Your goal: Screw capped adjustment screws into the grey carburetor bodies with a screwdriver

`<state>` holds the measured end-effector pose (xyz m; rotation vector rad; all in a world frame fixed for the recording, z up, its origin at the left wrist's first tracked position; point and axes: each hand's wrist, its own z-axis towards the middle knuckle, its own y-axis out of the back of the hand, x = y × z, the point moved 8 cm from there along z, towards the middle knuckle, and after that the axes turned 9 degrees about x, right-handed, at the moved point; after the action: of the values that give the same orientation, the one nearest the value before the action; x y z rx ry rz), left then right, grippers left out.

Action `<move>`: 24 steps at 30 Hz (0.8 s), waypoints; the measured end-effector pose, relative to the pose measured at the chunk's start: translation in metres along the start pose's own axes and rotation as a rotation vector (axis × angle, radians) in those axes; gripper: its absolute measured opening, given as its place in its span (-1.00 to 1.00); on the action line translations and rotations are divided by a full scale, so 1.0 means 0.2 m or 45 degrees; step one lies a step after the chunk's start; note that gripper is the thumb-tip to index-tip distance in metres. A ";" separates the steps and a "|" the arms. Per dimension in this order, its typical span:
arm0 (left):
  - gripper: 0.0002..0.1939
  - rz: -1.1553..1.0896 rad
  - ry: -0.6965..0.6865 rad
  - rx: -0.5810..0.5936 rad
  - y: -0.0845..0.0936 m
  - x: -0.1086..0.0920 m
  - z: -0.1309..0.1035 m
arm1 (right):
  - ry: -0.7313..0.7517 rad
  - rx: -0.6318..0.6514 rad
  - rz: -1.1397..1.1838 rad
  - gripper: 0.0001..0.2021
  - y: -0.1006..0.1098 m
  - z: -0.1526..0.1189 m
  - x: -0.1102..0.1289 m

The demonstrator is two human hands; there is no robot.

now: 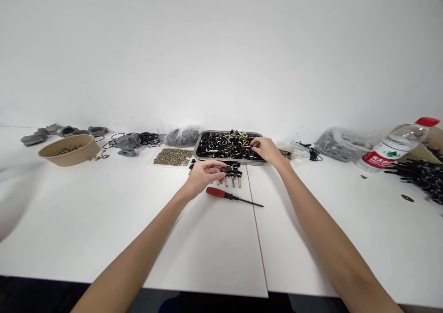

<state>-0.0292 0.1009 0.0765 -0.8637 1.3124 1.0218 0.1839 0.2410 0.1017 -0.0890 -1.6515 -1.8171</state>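
Observation:
A metal tray (pixel 200 156) full of small black parts and brass-coloured screws stands near the wall. My right hand (pixel 266 149) is at its right end, fingers pinched on a thin brass-coloured screw. In front of the tray, my left hand (pixel 205 175) has its fingers closed around a small black part (pixel 223 169). Several black parts with screws (pixel 236 174) lie on the table beside and partly behind my left hand. Nearer to me rests a screwdriver (pixel 221 193) with a red and black handle.
Left of the tray are brass nuts (pixel 173 156), a bag of black parts (pixel 182 136), grey fittings (pixel 128 143) and a tan bowl (pixel 74 155). On the right are a clear bag (pixel 341 144), a water bottle (pixel 398 147) and black parts (pixel 420 177).

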 end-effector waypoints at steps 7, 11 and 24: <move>-0.66 0.008 -0.015 -0.018 0.02 0.01 0.00 | -0.034 -0.136 0.083 -0.87 0.24 -0.07 0.08; -0.65 0.018 -0.036 -0.034 0.02 0.01 0.00 | 0.046 -0.184 0.210 -0.87 0.39 -0.16 0.23; -0.61 0.262 -0.008 -0.164 0.04 -0.02 0.00 | 0.424 0.263 0.296 -0.91 0.17 -0.32 0.80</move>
<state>-0.0361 0.1025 0.0799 -0.8325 1.3616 1.2803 0.1008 0.1161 0.1940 0.1039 -1.5104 -1.3951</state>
